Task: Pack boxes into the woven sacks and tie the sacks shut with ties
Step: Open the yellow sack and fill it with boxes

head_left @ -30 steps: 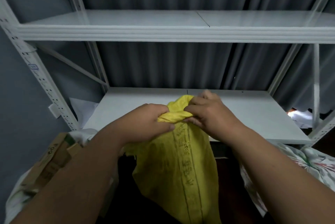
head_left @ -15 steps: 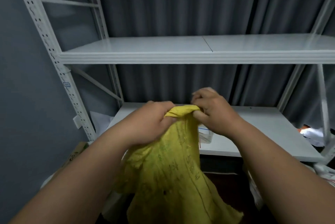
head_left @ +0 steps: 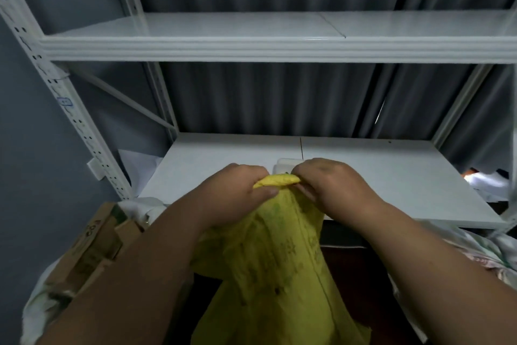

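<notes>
Setting: white metal shelving (head_left: 279,45) against a dark grey curtain (head_left: 279,98); lower shelf board (head_left: 391,182) lies just behind the grip.
Left hand: left hand (head_left: 237,196) clenched on the bunched top edge of the yellow woven sack (head_left: 279,274), thumb pressed across the fabric.
Right hand: right hand (head_left: 333,185) pinching the same edge, close beside the left; a short roll of yellow fabric spans between them.
Sack: hangs slack below the grip, limp and creased; appears unfilled.
Boxes: cardboard boxes (head_left: 92,246) sit down and to the left of the grip, on white sacking.
Behind grip: small pale container (head_left: 282,165), mostly hidden.
Step (judged): working the sack mouth open, before packing.
Next (judged): separate the two layers at the edge and spread the mouth wide.
Ties: none visible.
</notes>
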